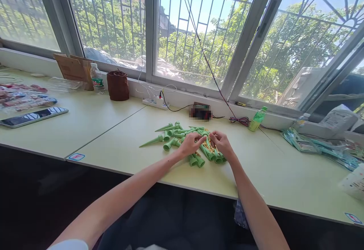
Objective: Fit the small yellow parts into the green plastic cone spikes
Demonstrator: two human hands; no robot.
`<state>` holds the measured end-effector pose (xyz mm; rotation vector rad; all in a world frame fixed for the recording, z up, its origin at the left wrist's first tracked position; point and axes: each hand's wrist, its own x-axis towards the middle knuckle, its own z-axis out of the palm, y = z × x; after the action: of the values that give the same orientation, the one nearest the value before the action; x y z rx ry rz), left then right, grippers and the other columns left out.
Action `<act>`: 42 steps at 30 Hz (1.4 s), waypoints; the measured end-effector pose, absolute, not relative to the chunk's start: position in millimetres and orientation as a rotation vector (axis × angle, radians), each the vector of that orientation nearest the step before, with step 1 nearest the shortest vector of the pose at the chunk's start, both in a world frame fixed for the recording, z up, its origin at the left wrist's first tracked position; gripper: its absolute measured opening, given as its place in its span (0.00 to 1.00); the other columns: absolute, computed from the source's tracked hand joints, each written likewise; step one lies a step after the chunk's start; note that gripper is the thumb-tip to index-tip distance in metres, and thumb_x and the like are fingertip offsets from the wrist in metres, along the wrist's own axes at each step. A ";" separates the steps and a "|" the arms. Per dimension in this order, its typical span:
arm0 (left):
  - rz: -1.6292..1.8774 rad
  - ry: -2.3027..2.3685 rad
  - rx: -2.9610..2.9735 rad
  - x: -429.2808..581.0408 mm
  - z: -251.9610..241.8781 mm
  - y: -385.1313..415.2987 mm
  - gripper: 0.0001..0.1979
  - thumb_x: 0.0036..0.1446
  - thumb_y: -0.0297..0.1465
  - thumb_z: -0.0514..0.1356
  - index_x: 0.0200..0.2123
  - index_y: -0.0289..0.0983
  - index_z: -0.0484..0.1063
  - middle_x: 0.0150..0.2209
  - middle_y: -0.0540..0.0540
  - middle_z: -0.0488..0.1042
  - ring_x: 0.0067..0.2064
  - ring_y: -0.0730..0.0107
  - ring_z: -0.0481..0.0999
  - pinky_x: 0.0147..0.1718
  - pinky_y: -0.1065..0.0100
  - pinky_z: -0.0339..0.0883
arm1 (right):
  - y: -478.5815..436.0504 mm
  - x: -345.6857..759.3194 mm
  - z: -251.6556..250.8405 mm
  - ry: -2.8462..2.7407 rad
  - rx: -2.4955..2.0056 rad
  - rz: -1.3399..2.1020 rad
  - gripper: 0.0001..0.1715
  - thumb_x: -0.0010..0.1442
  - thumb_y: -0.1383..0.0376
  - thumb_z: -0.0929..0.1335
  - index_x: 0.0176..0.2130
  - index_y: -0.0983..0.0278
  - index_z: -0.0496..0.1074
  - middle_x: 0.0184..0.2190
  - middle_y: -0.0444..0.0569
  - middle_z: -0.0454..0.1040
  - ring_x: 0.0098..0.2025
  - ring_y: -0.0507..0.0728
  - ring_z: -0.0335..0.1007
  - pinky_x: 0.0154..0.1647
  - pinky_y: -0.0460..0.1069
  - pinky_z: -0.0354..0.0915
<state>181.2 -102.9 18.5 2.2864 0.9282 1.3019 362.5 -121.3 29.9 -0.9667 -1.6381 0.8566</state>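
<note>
A loose heap of green plastic cone-shaped spikes point(151, 141) with round, hollow collars lies on the table in front of me. Small yellowish pieces point(212, 148) are scattered among them at the right of the heap. Over the middle of the pile is my left hand point(190, 144), thumb and fingers closed in a pinch. My right hand point(223, 144) comes in from the other side, its fingertips also pinched, close to the left ones. Whatever the fingertips hold is too small and hidden to make out. Some spikes are covered by my hands.
The pale table point(113, 140) has its front edge near my forearms. Behind the heap are a power strip point(155, 102) and a pixelated dark object point(201, 112). A green bottle point(257, 119) and bagged packets point(321, 149) are at right; a brown bag point(118, 86) and phone point(32, 116) at left.
</note>
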 end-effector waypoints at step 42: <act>1.458 0.627 2.467 178.2 15.9 -108.1 0.15 0.62 0.32 0.57 0.52 0.39 0.68 0.42 0.44 0.68 0.41 0.69 0.70 0.42 0.67 0.67 | -123.1 360.3 30.5 -1.564 -0.992 1.021 0.28 0.57 0.44 0.65 0.21 0.62 0.61 0.10 0.37 0.52 0.13 0.47 0.43 0.15 0.46 0.44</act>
<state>178.2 -108.1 15.9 2.4674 0.6267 1.4579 360.3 -123.1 30.5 -0.9919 -1.5639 1.0206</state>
